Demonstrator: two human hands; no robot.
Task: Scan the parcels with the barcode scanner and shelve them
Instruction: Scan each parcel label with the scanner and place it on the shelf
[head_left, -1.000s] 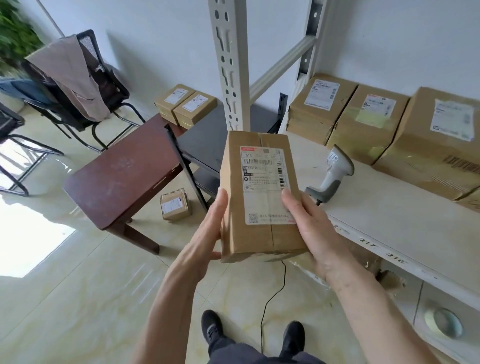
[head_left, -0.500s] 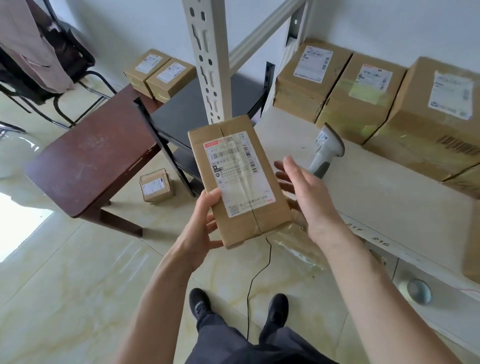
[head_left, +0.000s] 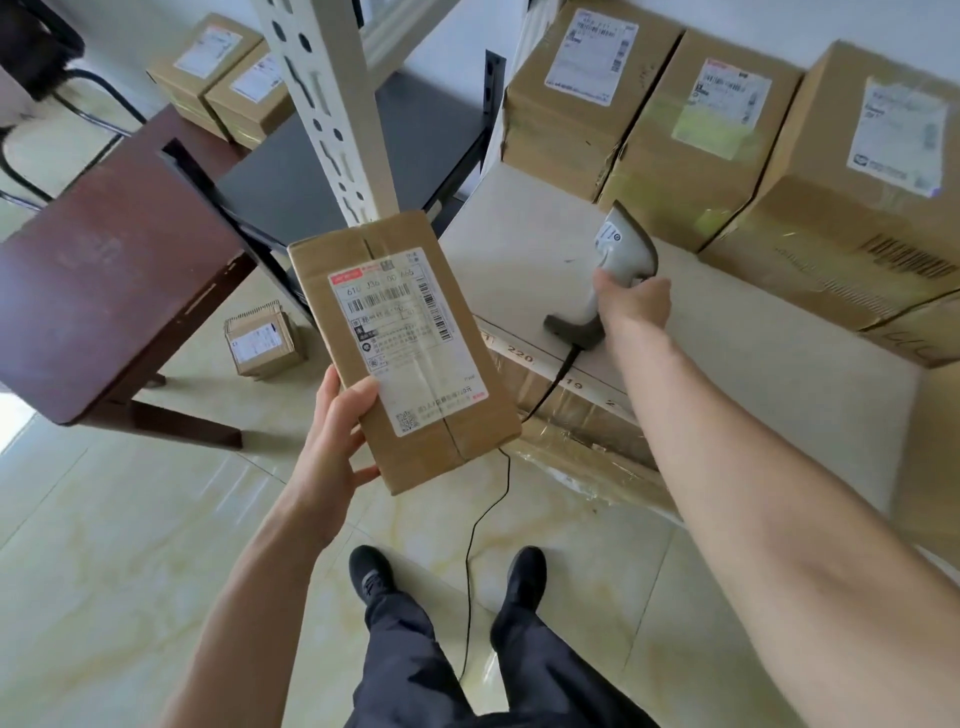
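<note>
A brown cardboard parcel (head_left: 402, 348) with a white shipping label facing up is held in my left hand (head_left: 337, 441), which grips its near left corner. My right hand (head_left: 631, 301) is closed around the handle of the grey barcode scanner (head_left: 621, 254), which stands on the white shelf (head_left: 727, 353). The scanner's black cable (head_left: 483, 519) hangs down to the floor. Three large taped parcels (head_left: 696, 119) line the back of the shelf.
A white perforated shelf post (head_left: 332, 104) rises just behind the held parcel. A dark red table (head_left: 98, 275) stands left, with two parcels (head_left: 228, 78) behind it and a small one (head_left: 262, 343) on the floor. More wrapped boxes sit under the shelf.
My right hand let go of the parcel and reached right onto the scanner handle. My left hand now holds the parcel alone, tilted left. The camera moved closer to the shelf.
</note>
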